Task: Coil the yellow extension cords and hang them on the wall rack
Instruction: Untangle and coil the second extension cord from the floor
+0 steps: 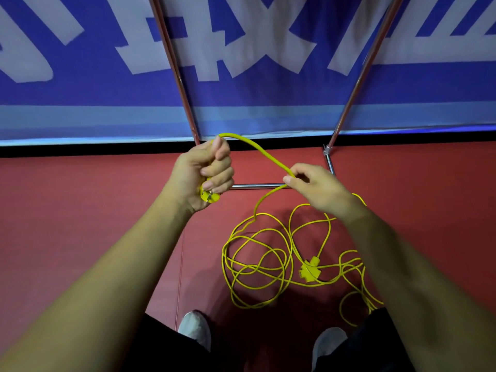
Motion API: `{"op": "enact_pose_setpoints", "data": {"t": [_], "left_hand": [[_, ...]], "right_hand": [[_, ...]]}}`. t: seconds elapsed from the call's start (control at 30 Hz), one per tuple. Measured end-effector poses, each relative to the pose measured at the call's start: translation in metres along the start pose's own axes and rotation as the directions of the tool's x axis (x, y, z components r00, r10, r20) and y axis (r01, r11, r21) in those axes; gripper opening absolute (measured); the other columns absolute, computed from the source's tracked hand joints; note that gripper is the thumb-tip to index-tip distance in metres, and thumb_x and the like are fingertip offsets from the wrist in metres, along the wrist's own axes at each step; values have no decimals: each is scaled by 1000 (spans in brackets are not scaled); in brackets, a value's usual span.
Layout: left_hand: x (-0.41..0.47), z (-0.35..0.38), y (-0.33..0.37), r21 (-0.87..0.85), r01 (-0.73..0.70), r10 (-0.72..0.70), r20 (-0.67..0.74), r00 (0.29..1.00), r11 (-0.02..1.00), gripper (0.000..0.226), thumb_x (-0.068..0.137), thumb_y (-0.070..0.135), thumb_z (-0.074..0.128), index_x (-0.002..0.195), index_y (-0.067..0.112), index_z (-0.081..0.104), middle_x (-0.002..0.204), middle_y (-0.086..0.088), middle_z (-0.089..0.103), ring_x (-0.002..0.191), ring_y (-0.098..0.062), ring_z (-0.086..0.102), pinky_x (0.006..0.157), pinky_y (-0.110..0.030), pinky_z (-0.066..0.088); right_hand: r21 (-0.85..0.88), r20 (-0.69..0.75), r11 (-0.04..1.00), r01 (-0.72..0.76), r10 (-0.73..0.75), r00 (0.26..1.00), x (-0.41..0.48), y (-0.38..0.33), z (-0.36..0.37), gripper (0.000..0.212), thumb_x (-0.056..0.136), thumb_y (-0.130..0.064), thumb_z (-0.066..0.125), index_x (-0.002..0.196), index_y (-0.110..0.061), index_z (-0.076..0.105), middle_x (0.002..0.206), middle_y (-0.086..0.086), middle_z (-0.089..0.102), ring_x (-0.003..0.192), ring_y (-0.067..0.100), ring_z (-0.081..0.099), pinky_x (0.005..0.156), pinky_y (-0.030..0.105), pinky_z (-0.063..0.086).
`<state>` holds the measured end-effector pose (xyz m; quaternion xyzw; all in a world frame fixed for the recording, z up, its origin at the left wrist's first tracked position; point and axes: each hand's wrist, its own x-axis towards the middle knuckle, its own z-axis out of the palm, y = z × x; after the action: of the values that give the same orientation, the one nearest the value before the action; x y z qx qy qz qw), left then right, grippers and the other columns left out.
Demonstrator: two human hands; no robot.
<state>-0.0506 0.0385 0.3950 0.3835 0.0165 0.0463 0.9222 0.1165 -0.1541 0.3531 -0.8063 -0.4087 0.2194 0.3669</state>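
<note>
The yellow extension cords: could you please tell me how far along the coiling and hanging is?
Barely started. Done: the left hand grips the plug end. In hand: the right hand pinches the cord, apparently forming a first loop. Left: most cord lies tangled on the red floor around the socket block; no cord shows on the metal rack.

The red floor (80, 210) lies open on the left. On the right, loose cord (255, 264) loops sprawl over it, a socket block (308, 269) among them, just ahead of the shoes (194, 328). Farther on, two slanted poles (172, 63) and a low bar (255, 186) stand before the banner (268, 103), with open room between the poles.
</note>
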Motion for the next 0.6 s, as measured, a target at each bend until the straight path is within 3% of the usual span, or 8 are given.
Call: {"op": "enact_pose_setpoints", "data": {"t": [0.13,0.23,0.37,0.43,0.47,0.6], "left_hand": [[-1,-1,3,-85,-94,92,-26,995,992,32,99,27,42,71,14,50,45,8,20,32,-8,22,35,-19,29],[-3,-4,9,-181,-144,143,-18,990,973,34,100,27,43,71,12,50,45,7,21,32,-9,23,36,-20,31],[-6,-9,16,-273,-202,198,-42,979,941,32,99,26,48,72,9,51,44,6,23,33,-9,25,36,-21,34],[-7,-9,16,-274,-220,208,-72,976,936,33,100,27,46,71,10,52,44,7,22,33,-8,24,35,-20,31],[-7,-8,15,-272,-226,210,-84,974,935,35,100,28,44,71,10,52,44,7,21,33,-8,23,35,-19,30],[-9,-6,17,-275,-253,225,-130,966,928,40,102,30,40,69,10,53,44,7,20,30,-7,30,35,-19,30]], "right_hand": [[80,29,994,-78,76,997,5,11,2,19,96,-26,58,86,-10,64,82,15,64,70,20,50,67,35,40],[44,-37,990,-130,132,991,7,16,3,23,95,-26,59,81,-9,61,71,7,54,64,16,44,63,34,36],[148,-129,968,-200,220,967,7,22,8,22,97,-27,56,86,-9,61,78,-2,66,70,12,51,67,31,38],[158,-170,963,-216,242,955,7,24,10,22,97,-26,56,85,-8,61,73,-8,66,63,4,51,63,29,38],[116,-195,968,-222,241,951,7,25,10,22,97,-25,57,83,-9,61,70,-7,65,61,4,52,63,30,38],[-179,-299,939,-294,233,925,8,38,4,26,95,-25,57,74,-12,52,68,4,57,75,31,53,70,39,42]]}}
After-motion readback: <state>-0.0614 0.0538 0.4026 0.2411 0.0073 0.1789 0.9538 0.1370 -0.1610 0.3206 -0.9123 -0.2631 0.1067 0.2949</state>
